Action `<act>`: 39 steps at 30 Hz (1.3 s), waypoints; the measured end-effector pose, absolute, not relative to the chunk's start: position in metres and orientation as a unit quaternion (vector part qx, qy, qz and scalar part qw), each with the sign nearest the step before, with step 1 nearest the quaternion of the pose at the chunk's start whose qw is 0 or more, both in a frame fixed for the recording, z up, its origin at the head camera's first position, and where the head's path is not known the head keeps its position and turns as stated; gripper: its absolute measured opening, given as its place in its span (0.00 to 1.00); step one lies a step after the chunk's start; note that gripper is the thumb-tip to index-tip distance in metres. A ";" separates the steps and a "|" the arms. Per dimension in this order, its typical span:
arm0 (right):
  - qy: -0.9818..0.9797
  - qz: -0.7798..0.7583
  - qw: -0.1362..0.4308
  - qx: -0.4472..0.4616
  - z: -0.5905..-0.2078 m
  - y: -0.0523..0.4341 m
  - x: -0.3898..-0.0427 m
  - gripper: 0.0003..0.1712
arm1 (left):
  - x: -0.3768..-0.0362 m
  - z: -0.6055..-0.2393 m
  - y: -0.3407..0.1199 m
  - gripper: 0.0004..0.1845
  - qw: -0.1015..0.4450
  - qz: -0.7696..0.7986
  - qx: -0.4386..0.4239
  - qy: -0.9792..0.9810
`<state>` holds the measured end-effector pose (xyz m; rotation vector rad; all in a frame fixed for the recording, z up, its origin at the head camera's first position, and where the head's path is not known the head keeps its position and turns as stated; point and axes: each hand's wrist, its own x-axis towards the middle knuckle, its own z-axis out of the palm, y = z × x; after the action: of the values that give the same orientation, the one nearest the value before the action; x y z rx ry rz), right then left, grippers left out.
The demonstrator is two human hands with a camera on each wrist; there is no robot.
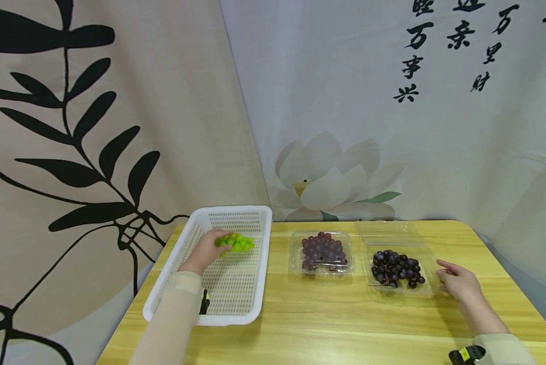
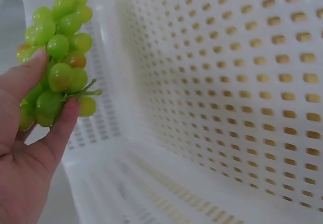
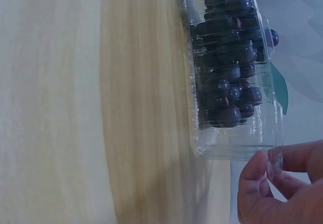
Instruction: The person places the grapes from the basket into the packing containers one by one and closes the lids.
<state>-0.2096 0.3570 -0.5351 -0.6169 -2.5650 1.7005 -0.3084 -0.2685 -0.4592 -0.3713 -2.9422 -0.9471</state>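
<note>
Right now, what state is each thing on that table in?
Green grapes: pinched in the left hand, inside the basket.
White basket: upright, otherwise unfilled.
Middle clear box: open, holds reddish-purple grapes.
Right clear box: lid open, holds dark grapes.
Right hand: fingertips at that box's edge.

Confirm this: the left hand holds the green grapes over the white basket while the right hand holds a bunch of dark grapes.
Not quite. The right hand holds no bunch; it touches the clear box of dark grapes, as the right wrist view shows. The left hand does hold the green grapes over the white basket.

L hand (image 1: 205, 252) pinching; R hand (image 1: 460, 283) loose (fingers curled).
</note>
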 end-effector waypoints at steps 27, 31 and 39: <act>-0.838 0.511 0.012 -0.191 -0.578 0.379 -0.227 0.31 | -0.303 -0.424 -0.228 0.22 0.131 -0.323 -0.167 -0.922; -0.838 0.512 0.015 -0.190 -0.578 0.379 -0.227 0.31 | -0.304 -0.422 -0.224 0.22 0.142 -0.333 -0.164 -0.918; -0.839 0.509 0.019 -0.190 -0.583 0.380 -0.228 0.31 | -0.302 -0.414 -0.215 0.23 0.178 -0.346 -0.158 -0.907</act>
<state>-0.2281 0.3798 -0.5826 -0.5910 -2.6046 1.5793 -0.3021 -0.2153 -0.4145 -0.4482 -2.5666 -0.9795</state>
